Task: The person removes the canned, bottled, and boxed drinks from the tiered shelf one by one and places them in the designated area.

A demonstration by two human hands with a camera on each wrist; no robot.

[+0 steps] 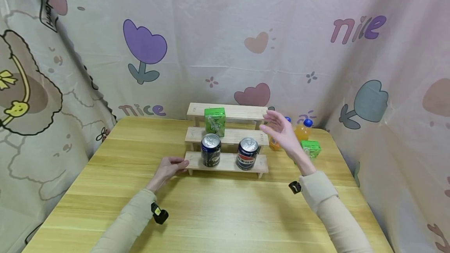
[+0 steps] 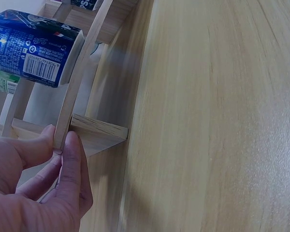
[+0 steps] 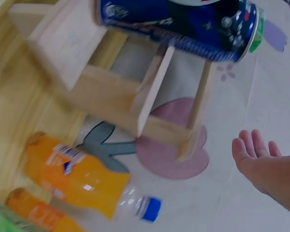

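Observation:
A three-tier wooden stand (image 1: 228,138) sits on the table. My left hand (image 1: 168,171) pinches the left end of its lowest board between thumb and fingers, as the left wrist view shows. Two dark blue drink cans stand on that board: a left can (image 1: 211,151) and a right Pepsi can (image 1: 247,154). On the middle tier stands a green drink carton (image 1: 215,122). My right hand (image 1: 281,130) is raised by the stand's upper right side, holding nothing; in the right wrist view its fingers (image 3: 255,147) look extended.
To the right of the stand are two orange drink bottles with blue caps, the near one (image 1: 304,130) and another (image 1: 275,143) partly behind my hand. A second green carton (image 1: 311,148) sits beside them. A printed curtain (image 1: 211,50) hangs behind the table (image 1: 225,214).

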